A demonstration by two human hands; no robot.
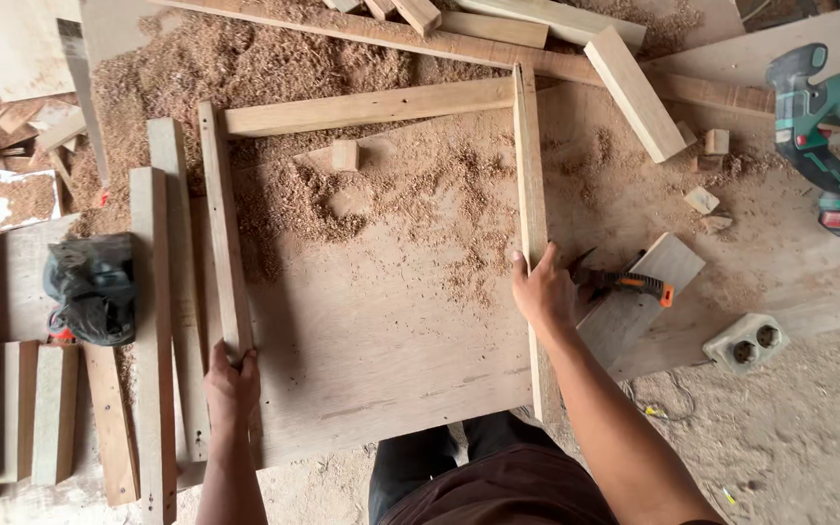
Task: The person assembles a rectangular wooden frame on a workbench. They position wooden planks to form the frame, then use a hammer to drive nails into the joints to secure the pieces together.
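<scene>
So left hand has its grip closed on the left slat, lower left; right hand presses flat, unclosed, on the right slat, centre. Looks light, stiff, splintery wood; grab mid-length.

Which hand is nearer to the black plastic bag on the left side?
The left hand. It grips a wooden strip just right of the black bag; the right hand is far across the board.

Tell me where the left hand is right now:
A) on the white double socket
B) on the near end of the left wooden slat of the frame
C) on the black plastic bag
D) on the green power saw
B: the left hand grips the near end of the left wooden slat, while the right hand rests on the right slat.
</scene>
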